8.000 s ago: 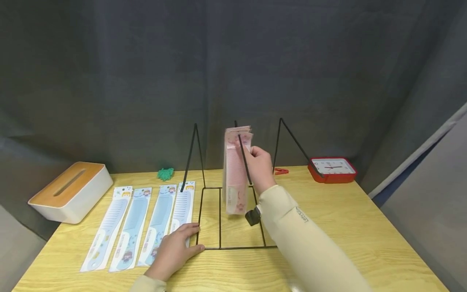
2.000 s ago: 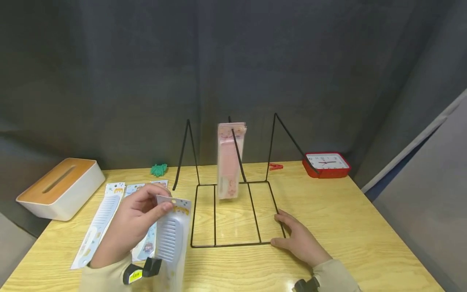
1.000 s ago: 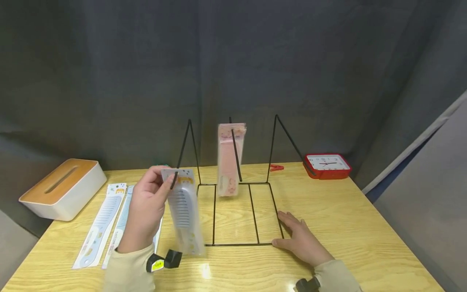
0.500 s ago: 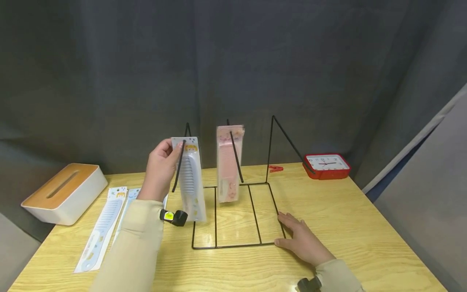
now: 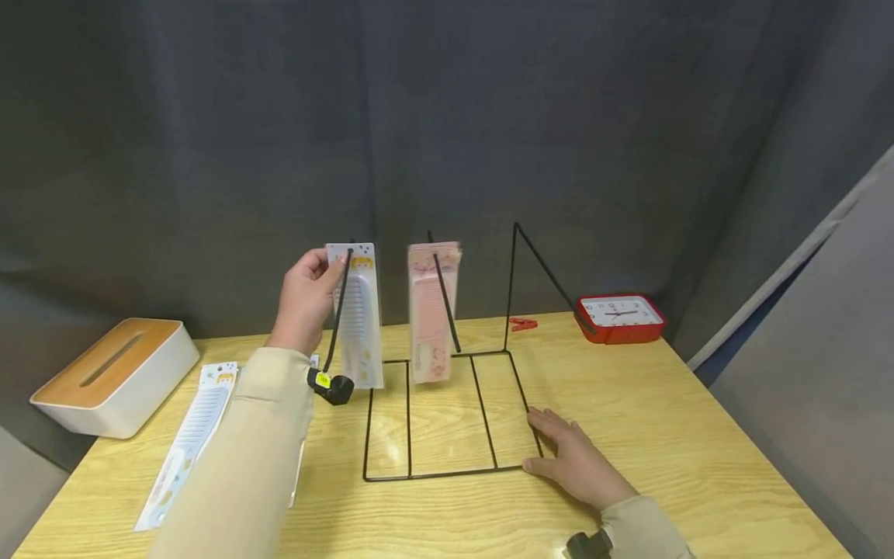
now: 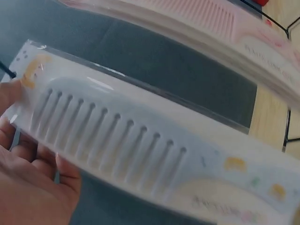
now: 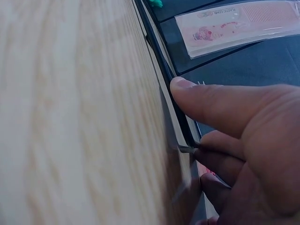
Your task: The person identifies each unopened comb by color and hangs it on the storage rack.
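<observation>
My left hand (image 5: 307, 295) pinches the top edge of a packaged blue comb (image 5: 358, 322) between thumb and fingers. The card's top is on the left hook of a black wire display rack (image 5: 454, 474), and the comb hangs down below. In the left wrist view the comb's wide teeth (image 6: 108, 136) show through clear plastic. My right hand (image 5: 580, 466) holds the rack's front right base corner, thumb on the front bar and fingers at the side bar. Packaged pink combs (image 5: 431, 318) hang on the middle hook. The right hook (image 5: 555, 276) bears nothing.
Flat on the table at left lies another packaged blue comb (image 5: 185, 446); others beside it are mostly hidden by my left sleeve (image 5: 244, 458). A tissue box (image 5: 119, 376) stands far left. A red clothespin (image 5: 522, 324) and a red clock (image 5: 620, 318) sit at back right.
My left hand has lifted the blue comb from the front left up to the left hook and back along it. Earlier, my right hand left the pink combs and came to the rack's corner.
</observation>
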`<action>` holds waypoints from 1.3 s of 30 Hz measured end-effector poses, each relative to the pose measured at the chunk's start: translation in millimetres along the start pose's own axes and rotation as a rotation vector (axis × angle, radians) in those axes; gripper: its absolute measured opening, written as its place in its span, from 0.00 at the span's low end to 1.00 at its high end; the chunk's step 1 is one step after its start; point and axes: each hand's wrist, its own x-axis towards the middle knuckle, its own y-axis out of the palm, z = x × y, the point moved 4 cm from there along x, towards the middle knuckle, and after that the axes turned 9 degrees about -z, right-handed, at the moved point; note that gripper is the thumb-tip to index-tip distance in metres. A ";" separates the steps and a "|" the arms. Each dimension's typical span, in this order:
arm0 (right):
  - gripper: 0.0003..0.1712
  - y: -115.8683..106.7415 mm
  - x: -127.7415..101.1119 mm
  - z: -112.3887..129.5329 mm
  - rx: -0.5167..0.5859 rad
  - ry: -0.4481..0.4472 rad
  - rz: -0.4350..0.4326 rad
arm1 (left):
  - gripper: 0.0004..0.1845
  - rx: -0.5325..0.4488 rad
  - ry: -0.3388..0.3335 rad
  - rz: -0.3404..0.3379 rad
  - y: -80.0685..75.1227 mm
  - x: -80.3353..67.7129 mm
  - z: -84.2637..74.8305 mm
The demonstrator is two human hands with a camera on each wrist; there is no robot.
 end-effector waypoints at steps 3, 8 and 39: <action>0.46 -0.6 -0.1 0.4 0.006 -0.008 0.001 | 0.18 0.012 0.002 0.003 -9.3 1.5 10.5; 0.45 -0.3 -0.7 1.2 0.010 -0.005 -0.004 | 0.21 0.118 -0.032 0.002 -35.9 3.7 51.0; 0.46 -0.8 2.9 -2.1 -0.017 -0.029 -0.004 | 0.36 0.827 -0.103 0.200 -82.2 -13.2 186.4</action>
